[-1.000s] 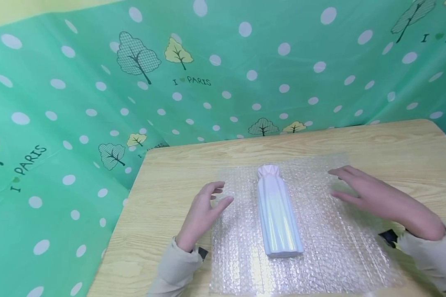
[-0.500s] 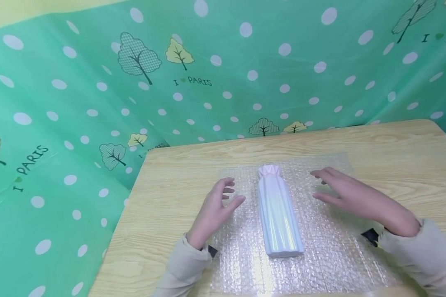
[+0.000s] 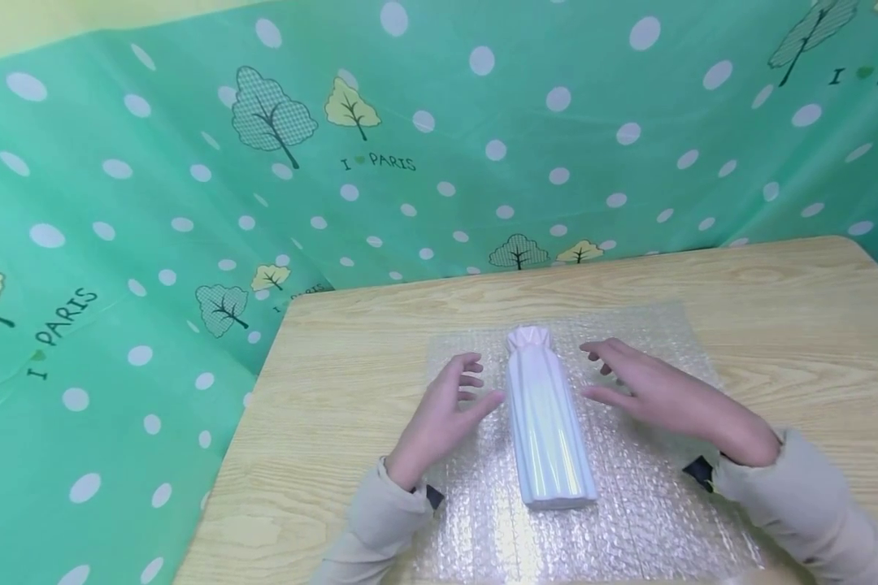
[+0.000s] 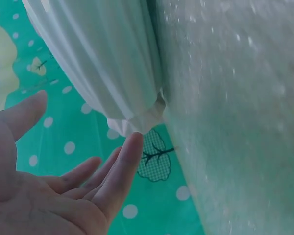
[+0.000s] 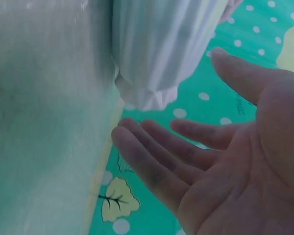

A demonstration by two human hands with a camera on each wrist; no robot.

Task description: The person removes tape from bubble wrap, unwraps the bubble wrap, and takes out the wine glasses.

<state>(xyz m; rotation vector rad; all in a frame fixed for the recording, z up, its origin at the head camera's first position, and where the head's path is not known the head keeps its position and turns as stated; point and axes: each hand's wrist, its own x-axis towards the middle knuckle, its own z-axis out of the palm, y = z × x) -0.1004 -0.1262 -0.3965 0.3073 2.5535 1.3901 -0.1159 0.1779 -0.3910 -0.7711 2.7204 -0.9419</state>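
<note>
A glossy ribbed vase, pale blue with a pinkish scalloped neck, lies on its side on a sheet of bubble wrap, neck toward the back of the table. My left hand is just left of the vase, fingers relaxed, thumb tip close to its side. On the other side my right hand hovers with thumb and fingers spread toward the vase. Both wrist views show the vase beside the palms, and neither hand holds anything.
The bubble wrap lies on a light wood table. Behind and to the left hangs a green curtain with white dots and printed trees. Small black pieces show at both sleeve cuffs.
Both hands have moved inward toward the vase, the left hand to the right and the right hand to the left. The vase and the bubble wrap have stayed in place.
</note>
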